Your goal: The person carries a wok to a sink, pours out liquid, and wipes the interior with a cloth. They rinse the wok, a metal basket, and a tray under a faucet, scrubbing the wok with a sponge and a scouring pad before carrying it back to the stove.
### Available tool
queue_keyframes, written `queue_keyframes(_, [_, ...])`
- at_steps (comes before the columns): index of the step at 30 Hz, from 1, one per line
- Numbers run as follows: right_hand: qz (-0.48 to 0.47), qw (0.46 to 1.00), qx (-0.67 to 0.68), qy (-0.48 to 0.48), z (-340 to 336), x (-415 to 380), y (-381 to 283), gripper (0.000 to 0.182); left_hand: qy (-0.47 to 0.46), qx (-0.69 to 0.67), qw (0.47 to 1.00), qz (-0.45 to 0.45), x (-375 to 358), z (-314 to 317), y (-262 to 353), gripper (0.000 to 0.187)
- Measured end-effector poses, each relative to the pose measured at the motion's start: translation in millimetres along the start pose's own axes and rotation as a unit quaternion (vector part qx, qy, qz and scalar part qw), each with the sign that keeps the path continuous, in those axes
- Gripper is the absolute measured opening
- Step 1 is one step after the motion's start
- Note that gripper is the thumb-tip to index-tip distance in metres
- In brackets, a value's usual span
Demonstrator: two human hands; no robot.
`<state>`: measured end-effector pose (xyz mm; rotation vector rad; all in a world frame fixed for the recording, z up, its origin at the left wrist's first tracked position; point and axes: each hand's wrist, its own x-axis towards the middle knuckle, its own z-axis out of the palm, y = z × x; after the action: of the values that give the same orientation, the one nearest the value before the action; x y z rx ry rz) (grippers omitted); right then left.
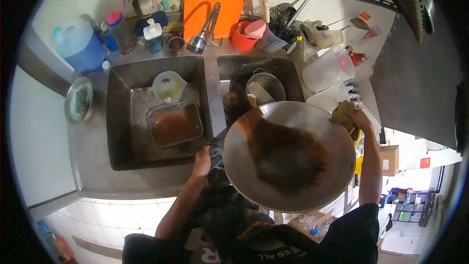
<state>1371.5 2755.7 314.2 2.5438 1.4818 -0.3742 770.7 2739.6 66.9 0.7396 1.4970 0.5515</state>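
Observation:
A large round metal wok (312, 166) with brown residue is held over the front of the right sink basin (225, 80). My right hand (361, 120) is closed on a yellow-brown cloth (345, 115) at the wok's right rim. At the left rim, my left hand (202, 162) is closed round a dark cloth (215, 157). Behind the wok, a round clear container (266, 88) stands in the right basin. The left basin (128, 142) holds a rectangular tray with brown liquid (176, 124) and a white bowl (168, 87).
A faucet (198, 43) stands before an orange cutting board (217, 0). Bottles and a blue jug (80, 46) are at the back left. Red and clear containers (328, 68) crowd the back right. A dish with a scrubber (73, 107) sits left of the sinks.

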Motion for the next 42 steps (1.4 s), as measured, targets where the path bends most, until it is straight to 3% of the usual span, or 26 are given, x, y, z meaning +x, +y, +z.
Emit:
queue_keyframes(3, [0.025, 0.997, 0.074, -0.018, 3, -11, -8, 0.063, 0.046, 0.000, 0.998, 0.053, -16, -6, 16, 0.054])
queue_keyframes(5, [0.030, 0.983, 0.179, 0.021, 21, -1, 9, 0.063, -0.018, -0.112, 0.992, 0.058, -20, -15, 21, 0.049])
queue_keyframes(9, [0.051, 0.990, 0.131, 0.033, 6, -31, -42, 0.065, -0.062, -0.219, 0.974, 0.018, -25, -34, 27, 0.047])
queue_keyframes(10, [0.065, 0.987, 0.138, 0.043, 12, -24, -39, 0.066, 0.016, -0.208, 0.978, 0.010, -46, -36, 45, 0.047])
queue_keyframes(11, [0.077, 0.985, 0.145, 0.052, 18, -15, -39, 0.067, 0.025, -0.210, 0.977, 0.014, -52, -41, 50, 0.047])
queue_keyframes(16, [0.024, 0.972, 0.235, 0.013, 31, -3, -72, 0.071, 0.099, -0.200, 0.975, 0.012, -72, -79, 62, 0.039])
queue_keyframes(19, [-0.111, 0.901, 0.420, -0.024, 38, -16, -114, 0.062, 0.167, -0.166, 0.971, 0.040, -75, -110, 57, 0.035])
queue_keyframes(21, [-0.130, 0.888, 0.439, -0.041, 59, 5, -122, 0.058, 0.179, -0.172, 0.960, 0.130, -81, -141, 47, 0.034])
queue_keyframes(23, [-0.243, 0.835, 0.485, -0.099, 69, 5, -148, 0.053, 0.167, -0.191, 0.955, 0.155, -98, -171, 47, 0.034])
queue_keyframes(25, [-0.238, 0.829, 0.497, -0.095, 78, -7, -181, 0.045, 0.148, -0.205, 0.951, 0.179, -119, -199, 48, 0.034])
queue_keyframes(27, [-0.249, 0.890, 0.382, -0.004, 123, 33, -191, 0.042, 0.163, -0.211, 0.948, 0.173, -139, -222, 53, 0.035])
queue_keyframes(28, [-0.251, 0.888, 0.386, -0.005, 125, 29, -202, 0.042, 0.165, -0.208, 0.948, 0.175, -152, -228, 58, 0.035])
queue_keyframes(30, [-0.237, 0.837, 0.484, -0.095, 137, 17, -242, 0.040, 0.218, -0.256, 0.925, 0.179, -176, -239, 65, 0.037])
queue_keyframes(33, [-0.244, 0.809, 0.520, -0.126, 117, -35, -291, 0.039, 0.282, -0.219, 0.912, 0.203, -195, -258, 63, 0.038])
queue_keyframes(34, [-0.290, 0.791, 0.527, -0.110, 123, -39, -295, 0.039, 0.256, -0.210, 0.922, 0.199, -200, -271, 59, 0.041])
queue_keyframes(37, [-0.211, 0.818, 0.523, -0.116, 118, -52, -312, 0.038, 0.266, -0.213, 0.918, 0.202, -208, -282, 55, 0.043])
queue_keyframes(38, [-0.199, 0.820, 0.525, -0.107, 119, -49, -312, 0.038, 0.227, -0.211, 0.919, 0.245, -208, -283, 51, 0.044])
queue_keyframes(41, [-0.203, 0.820, 0.528, -0.089, 112, -41, -313, 0.037, 0.201, -0.254, 0.914, 0.245, -186, -296, 26, 0.044])
queue_keyframes(42, [-0.231, 0.797, 0.553, -0.076, 105, -45, -312, 0.036, 0.211, -0.247, 0.931, 0.163, -192, -282, 42, 0.043])
